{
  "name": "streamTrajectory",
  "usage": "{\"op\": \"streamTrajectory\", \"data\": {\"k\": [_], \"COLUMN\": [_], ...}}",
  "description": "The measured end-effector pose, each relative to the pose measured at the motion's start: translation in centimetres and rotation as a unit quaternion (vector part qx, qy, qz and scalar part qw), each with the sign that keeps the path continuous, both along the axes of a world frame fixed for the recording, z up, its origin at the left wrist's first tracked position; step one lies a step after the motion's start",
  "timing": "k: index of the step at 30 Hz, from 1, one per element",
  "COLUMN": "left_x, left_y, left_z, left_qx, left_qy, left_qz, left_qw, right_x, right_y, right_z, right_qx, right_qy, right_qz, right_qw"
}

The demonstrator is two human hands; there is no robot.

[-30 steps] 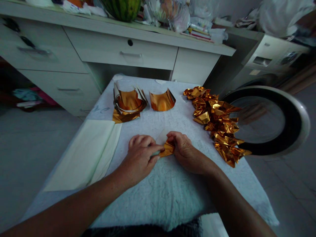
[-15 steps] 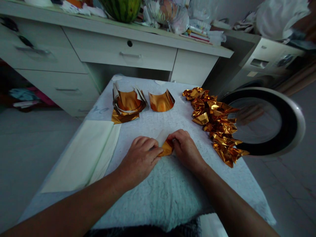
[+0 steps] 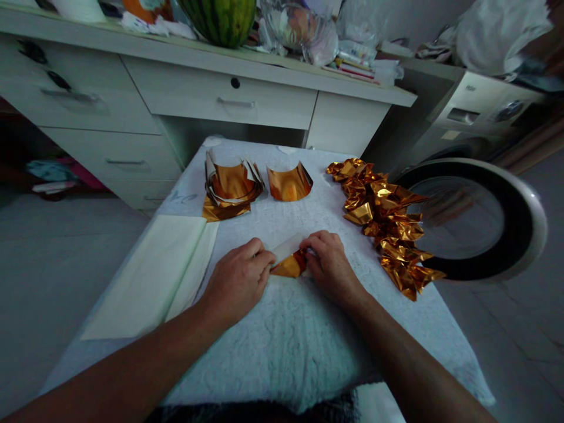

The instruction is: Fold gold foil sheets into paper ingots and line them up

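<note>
Between my hands, at the middle of the cloth-covered table (image 3: 282, 346), is a piece of gold foil paper (image 3: 288, 267) with a white strip of paper (image 3: 286, 248) along its far side. My left hand (image 3: 244, 270) is closed on its left end, fingers bent. My right hand (image 3: 326, 258) pinches the right end, where the foil is folded. Beyond them stand a stack of curled gold foil sheets (image 3: 231, 182) and a single curled gold sheet (image 3: 289, 183). To the right lies a row of crumpled, folded gold foil pieces (image 3: 383, 217).
White paper sheets (image 3: 145, 276) lie on the table's left side. Behind the table stands a white desk with drawers (image 3: 233, 103), with a watermelon (image 3: 220, 20) and a glass bowl (image 3: 291, 23) on top. An open washing machine door (image 3: 467, 220) juts out at the right.
My left hand has slid a little left along the foil, so more of the foil and the white strip shows. My right hand has barely moved. The view has shifted slightly.
</note>
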State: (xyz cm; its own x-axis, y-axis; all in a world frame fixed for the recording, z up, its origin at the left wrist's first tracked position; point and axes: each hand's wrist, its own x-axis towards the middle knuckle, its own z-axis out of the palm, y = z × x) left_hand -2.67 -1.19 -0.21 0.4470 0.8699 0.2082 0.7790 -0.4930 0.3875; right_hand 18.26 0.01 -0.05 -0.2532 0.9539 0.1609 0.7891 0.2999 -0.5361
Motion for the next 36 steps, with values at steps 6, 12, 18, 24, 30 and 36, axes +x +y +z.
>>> {"op": "streamTrajectory", "data": {"k": [6, 12, 18, 24, 30, 36], "left_x": [-0.6, -1.1, -0.9, 0.1, 0.5, 0.2], "left_y": [0.2, 0.7, 0.9, 1.4, 1.2, 1.0], "left_z": [1.2, 2.0, 0.6, 0.4, 1.0, 0.8], "left_qx": [-0.054, -0.1, -0.196, -0.277, -0.287, -0.234], "left_qy": [0.056, -0.054, -0.326, -0.457, -0.496, -0.433], "left_qz": [0.111, 0.146, 0.107, 0.102, 0.088, 0.066], "left_qw": [0.991, 0.983, 0.919, 0.839, 0.815, 0.868], "right_x": [0.3, 0.6, 0.4, -0.2, -0.6, -0.7], "right_y": [-0.2, -0.4, -0.7, -1.2, -1.4, -1.4], "right_z": [0.0, -0.1, 0.3, 1.0, 0.5, 0.1], "right_qx": [0.019, 0.005, -0.004, -0.013, -0.046, -0.114], "right_qy": [0.027, 0.092, 0.137, 0.137, 0.217, 0.274], "right_qz": [-0.021, -0.03, 0.016, 0.092, 0.107, 0.058], "right_qw": [0.999, 0.995, 0.99, 0.986, 0.969, 0.953]}}
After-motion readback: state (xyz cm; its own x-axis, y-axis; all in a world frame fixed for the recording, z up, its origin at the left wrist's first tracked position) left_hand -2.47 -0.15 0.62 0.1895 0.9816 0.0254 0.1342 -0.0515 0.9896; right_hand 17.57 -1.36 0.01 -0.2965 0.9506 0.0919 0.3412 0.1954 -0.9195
